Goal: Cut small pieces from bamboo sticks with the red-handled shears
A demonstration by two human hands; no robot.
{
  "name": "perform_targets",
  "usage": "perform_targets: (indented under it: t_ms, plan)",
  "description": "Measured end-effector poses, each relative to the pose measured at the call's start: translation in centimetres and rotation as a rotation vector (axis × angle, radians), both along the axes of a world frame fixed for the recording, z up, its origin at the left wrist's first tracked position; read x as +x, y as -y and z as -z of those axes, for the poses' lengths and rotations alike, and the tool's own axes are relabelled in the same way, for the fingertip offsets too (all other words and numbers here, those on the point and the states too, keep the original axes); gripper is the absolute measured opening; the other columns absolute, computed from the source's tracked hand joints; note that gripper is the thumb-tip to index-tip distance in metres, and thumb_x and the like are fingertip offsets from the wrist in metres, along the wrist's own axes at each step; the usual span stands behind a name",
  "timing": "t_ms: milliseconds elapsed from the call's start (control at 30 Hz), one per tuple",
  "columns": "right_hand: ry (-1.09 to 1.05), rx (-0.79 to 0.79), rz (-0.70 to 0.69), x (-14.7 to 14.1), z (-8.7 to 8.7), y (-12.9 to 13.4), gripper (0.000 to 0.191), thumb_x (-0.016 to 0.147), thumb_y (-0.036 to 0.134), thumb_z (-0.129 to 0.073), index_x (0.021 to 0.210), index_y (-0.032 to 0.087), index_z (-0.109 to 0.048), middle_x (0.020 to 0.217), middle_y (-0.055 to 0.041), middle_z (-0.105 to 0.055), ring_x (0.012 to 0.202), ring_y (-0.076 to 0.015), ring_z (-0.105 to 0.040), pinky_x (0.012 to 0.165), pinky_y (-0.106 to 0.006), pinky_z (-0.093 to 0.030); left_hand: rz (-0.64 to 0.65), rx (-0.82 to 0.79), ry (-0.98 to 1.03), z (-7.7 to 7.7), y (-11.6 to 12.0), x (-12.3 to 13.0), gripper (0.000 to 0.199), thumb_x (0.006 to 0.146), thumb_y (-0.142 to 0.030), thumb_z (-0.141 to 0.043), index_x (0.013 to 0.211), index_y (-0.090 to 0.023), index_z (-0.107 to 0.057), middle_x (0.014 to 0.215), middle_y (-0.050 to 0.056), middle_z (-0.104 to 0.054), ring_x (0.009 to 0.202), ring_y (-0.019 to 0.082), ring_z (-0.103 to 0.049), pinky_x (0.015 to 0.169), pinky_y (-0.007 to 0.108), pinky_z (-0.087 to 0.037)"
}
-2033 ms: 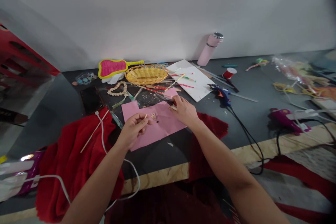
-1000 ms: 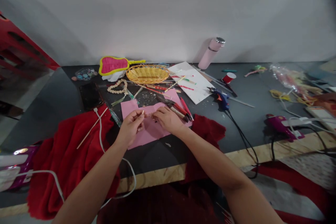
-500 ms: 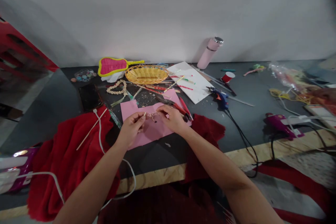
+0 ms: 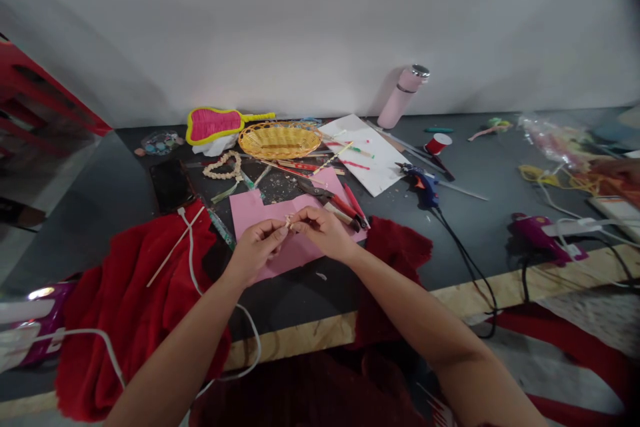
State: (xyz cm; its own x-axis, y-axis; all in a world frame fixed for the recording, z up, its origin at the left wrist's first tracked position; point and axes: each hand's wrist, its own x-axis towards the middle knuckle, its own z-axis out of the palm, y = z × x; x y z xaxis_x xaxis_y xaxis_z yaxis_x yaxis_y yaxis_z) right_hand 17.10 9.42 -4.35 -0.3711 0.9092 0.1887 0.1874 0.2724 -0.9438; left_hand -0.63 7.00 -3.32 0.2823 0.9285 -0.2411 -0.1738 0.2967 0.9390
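My left hand [image 4: 261,247] and my right hand [image 4: 323,232] meet over a sheet of pink paper [image 4: 245,210]. Between their fingertips is a small pale piece [image 4: 289,221], too small to make out in detail; both hands pinch it with thumb and forefinger. Just behind my right hand lie pliers [image 4: 314,189] with red handles, beside a red pen-like stick [image 4: 354,201]. Farther left rests a heart-shaped ring of pale pieces [image 4: 220,170] with a tassel.
A yellow wicker basket [image 4: 280,140] stands behind the paper, near white paper [image 4: 373,170] with coloured sticks. To the right are a blue glue gun [image 4: 425,188], a red spool [image 4: 439,143] and a pink bottle [image 4: 403,99]. Red cloth [image 4: 135,293] and a phone [image 4: 171,185] lie left.
My left hand has moved right with its short pale piece, and my right hand has drawn in to meet it. The fingertips, apart before, are now together.
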Motion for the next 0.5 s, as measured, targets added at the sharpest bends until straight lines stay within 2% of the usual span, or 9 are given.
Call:
perform_targets:
  t_ms: [333, 500]
  plan:
    - [-0.020, 0.026, 0.005, -0.14, 0.11, 0.06, 0.012, 0.084, 0.026, -0.056, 0.088, 0.017, -0.063, 0.082, -0.0012, -0.065, 0.076, -0.0133, -0.060, 0.071, -0.027, -0.048, 0.041, 0.092, -0.143, -0.34, 0.15, -0.04, 0.025, 0.078, -0.041, -0.064, 0.085, -0.017, -0.069, 0.057, -0.005, -0.046, 0.048, 0.005, -0.034, 0.046, 0.019, -0.025]
    - [-0.046, 0.058, -0.045, 0.18, -0.24, 0.01, 0.014, 0.086, 0.027, -0.057, 0.092, 0.018, -0.064, 0.085, -0.0024, -0.064, 0.077, -0.0138, -0.060, 0.072, -0.027, -0.049, 0.075, 0.139, -0.224, -0.69, 0.16, -0.22, 0.027, 0.082, -0.041, -0.060, 0.090, -0.016, -0.067, 0.059, -0.005, -0.045, 0.051, 0.006, -0.033, 0.048, 0.019, -0.025]
